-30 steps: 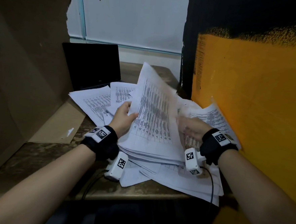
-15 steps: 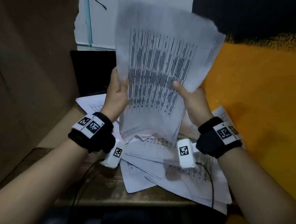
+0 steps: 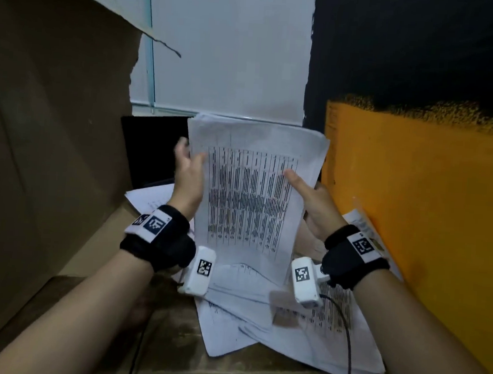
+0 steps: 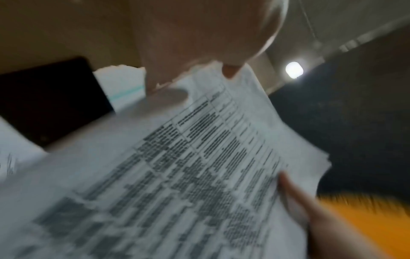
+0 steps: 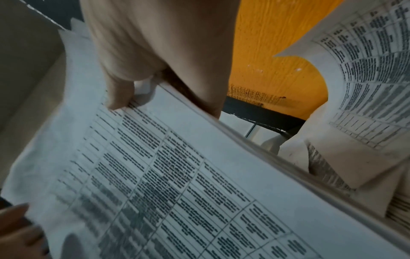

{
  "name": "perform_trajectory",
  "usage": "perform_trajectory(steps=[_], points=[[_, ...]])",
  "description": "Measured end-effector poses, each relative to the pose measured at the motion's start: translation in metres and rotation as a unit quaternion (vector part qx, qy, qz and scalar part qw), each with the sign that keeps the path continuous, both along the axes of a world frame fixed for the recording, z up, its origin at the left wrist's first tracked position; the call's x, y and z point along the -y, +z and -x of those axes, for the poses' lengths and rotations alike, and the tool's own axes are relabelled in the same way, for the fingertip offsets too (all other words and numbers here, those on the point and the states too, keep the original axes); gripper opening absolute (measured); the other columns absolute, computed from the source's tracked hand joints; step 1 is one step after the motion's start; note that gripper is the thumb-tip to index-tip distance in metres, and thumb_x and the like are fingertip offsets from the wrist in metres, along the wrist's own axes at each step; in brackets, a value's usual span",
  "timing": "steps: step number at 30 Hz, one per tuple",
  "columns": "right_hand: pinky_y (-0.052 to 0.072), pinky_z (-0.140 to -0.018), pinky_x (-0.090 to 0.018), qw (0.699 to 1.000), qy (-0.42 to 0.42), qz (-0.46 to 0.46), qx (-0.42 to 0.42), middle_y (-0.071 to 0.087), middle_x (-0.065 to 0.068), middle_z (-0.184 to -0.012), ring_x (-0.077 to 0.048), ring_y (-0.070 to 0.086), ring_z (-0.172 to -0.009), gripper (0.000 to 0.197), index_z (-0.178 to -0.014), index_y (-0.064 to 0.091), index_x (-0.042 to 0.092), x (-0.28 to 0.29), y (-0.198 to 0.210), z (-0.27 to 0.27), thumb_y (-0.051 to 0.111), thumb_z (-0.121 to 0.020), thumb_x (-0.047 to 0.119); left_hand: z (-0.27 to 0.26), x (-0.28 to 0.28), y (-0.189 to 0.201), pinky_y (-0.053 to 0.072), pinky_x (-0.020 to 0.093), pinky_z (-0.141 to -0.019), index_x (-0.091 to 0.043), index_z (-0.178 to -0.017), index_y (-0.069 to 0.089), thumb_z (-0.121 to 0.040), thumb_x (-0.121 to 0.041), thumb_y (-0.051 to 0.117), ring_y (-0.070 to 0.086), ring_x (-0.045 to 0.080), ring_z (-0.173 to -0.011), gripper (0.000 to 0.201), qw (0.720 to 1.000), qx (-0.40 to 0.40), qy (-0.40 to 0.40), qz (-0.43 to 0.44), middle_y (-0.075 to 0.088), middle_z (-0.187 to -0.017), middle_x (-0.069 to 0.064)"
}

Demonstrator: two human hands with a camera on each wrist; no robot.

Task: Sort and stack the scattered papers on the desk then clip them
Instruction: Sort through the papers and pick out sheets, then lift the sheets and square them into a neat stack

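1. The right hand [image 3: 317,205] grips the right edge of an upright sheaf of papers [image 3: 250,198]: its thumb lies flat on the printed front, and the right wrist view shows the fingers curled behind the sheets.
2. The left hand [image 3: 187,177] is at the sheaf's left edge. Its thumb touches the margin of the front page, while the fingers stand spread and loose behind the edge; the hand is open, steadying rather than clamping.
3. The sheaf stands nearly vertical between both hands, its lower edge down on the loose papers [image 3: 274,314] that lie scattered over the table [image 3: 170,342].
4. Against half a second ago, the sheaf is lower: its top edge, then high in front of the window, now sits just above the dark laptop screen [image 3: 151,151]. The top edges of the sheets look more even. The left hand, then closed on the edge, has loosened.
5. A second ago the sheaf was still tilted on the pile, with both hands low among the sheets.
6. Around the hands: a brown cardboard wall [image 3: 53,144] stands to the left, well apart from the left hand, and an orange panel [image 3: 412,213] stands just beside the right hand, with curled sheets leaning against it.
7. Bare table shows at the front left corner, next to the overhanging sheets at the near edge.
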State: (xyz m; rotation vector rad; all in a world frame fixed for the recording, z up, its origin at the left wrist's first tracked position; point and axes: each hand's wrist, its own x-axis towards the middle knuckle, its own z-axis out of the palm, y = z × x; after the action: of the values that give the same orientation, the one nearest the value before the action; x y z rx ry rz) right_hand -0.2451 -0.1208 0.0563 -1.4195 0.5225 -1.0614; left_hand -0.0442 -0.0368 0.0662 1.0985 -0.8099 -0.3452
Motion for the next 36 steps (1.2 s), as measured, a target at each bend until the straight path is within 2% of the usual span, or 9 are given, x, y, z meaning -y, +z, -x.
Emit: perform_trajectory(steps=[5,10,14,16,20,23,26,32,36], points=[[0.038,-0.111,-0.05,0.999,0.036,-0.011,-0.011,0.068,-0.004,-0.124,-0.023,0.061,-0.119,0.074,-0.127,0.06,0.019,-0.001,0.003,0.001,0.078,-0.066,0.056,-0.002,0.006,0.002,0.038,0.04,-0.106,-0.003,-0.138,0.037,-0.096,-0.009,0.038,0.048,0.028,-0.124,0.042,0.999,0.012,0.038,0.017,0.05,-0.135,0.015],[0.04,-0.109,-0.052,1.0,0.005,-0.004,0.0,0.068,-0.004,-0.123,-0.023,0.062,-0.118,0.076,-0.126,0.06,0.021,0.007,0.007,0.008,0.079,-0.063,0.059,-0.008,0.003,0.004,0.046,0.024,-0.077,-0.005,-0.125,0.047,-0.093,-0.005,0.045,0.055,0.015,-0.093,0.033,0.999,0.029,-0.019,0.012,0.059,-0.101,0.002],[0.05,-0.09,-0.019,0.983,-0.152,0.099,0.015,0.069,0.006,-0.109,-0.002,0.066,-0.101,0.029,-0.114,0.058,0.025,0.001,0.013,0.0,0.07,-0.087,0.027,-0.006,0.002,0.004,0.05,0.019,-0.075,-0.015,-0.109,0.055,-0.09,-0.003,0.056,0.06,0.008,-0.088,0.023,0.994,0.097,-0.048,-0.018,0.064,-0.097,-0.004],[0.048,-0.082,-0.014,0.964,-0.236,0.116,0.031,0.064,0.001,-0.116,-0.009,0.063,-0.107,0.043,-0.126,0.049,0.015,-0.001,0.011,-0.011,0.068,-0.089,0.026,-0.001,0.005,0.003,0.05,0.025,-0.077,-0.016,-0.105,0.057,-0.09,-0.003,0.055,0.061,0.011,-0.087,0.02,0.995,0.089,-0.043,-0.012,0.065,-0.097,-0.001],[0.045,-0.102,-0.034,0.964,-0.237,0.123,-0.014,0.054,-0.005,-0.134,-0.019,0.053,-0.123,0.065,-0.14,0.036,0.014,0.001,0.009,-0.022,0.068,-0.086,0.031,-0.003,0.007,0.002,0.048,0.026,-0.08,-0.007,-0.111,0.057,-0.089,-0.006,0.053,0.062,0.008,-0.087,0.022,0.997,0.064,-0.037,0.01,0.065,-0.096,-0.001],[0.047,-0.098,-0.039,0.965,-0.237,0.11,-0.033,0.058,-0.016,-0.124,-0.029,0.057,-0.115,0.051,-0.132,0.044,0.003,0.008,0.008,-0.019,0.065,-0.087,0.015,-0.005,0.004,0.0,0.047,0.035,-0.087,-0.014,-0.116,0.057,-0.078,-0.021,0.05,0.059,0.019,-0.1,0.04,0.997,0.045,-0.062,0.006,0.064,-0.108,0.005],[0.043,-0.095,-0.028,0.971,-0.215,0.103,-0.023,0.058,-0.002,-0.121,-0.017,0.056,-0.111,0.046,-0.128,0.045,0.016,0.006,0.011,-0.02,0.065,-0.087,0.012,-0.006,0.007,0.0,0.045,0.043,-0.094,-0.025,-0.11,0.057,-0.072,-0.026,0.048,0.057,0.024,-0.106,0.039,0.999,0.028,-0.04,0.002,0.063,-0.11,0.007],[0.051,-0.097,-0.037,0.967,-0.209,0.146,-0.015,0.069,0.003,-0.116,-0.011,0.065,-0.108,0.05,-0.122,0.061,0.019,0.0,0.017,-0.023,0.069,-0.079,0.044,0.009,0.015,-0.003,0.049,0.014,-0.074,-0.014,-0.118,0.054,-0.096,-0.014,0.049,0.063,0.002,-0.082,0.022,0.991,0.13,0.041,-0.013,0.063,-0.093,-0.005],[0.049,-0.072,-0.022,0.959,-0.212,0.188,0.019,0.06,0.01,-0.077,0.003,0.058,-0.07,0.012,-0.095,0.067,0.014,-0.014,0.04,-0.027,0.069,-0.088,0.023,0.034,0.015,0.012,0.047,0.025,-0.067,-0.001,-0.113,0.053,-0.096,-0.014,0.053,0.062,0.022,-0.077,0.022,0.965,0.222,0.132,0.043,0.064,-0.088,0.006]])
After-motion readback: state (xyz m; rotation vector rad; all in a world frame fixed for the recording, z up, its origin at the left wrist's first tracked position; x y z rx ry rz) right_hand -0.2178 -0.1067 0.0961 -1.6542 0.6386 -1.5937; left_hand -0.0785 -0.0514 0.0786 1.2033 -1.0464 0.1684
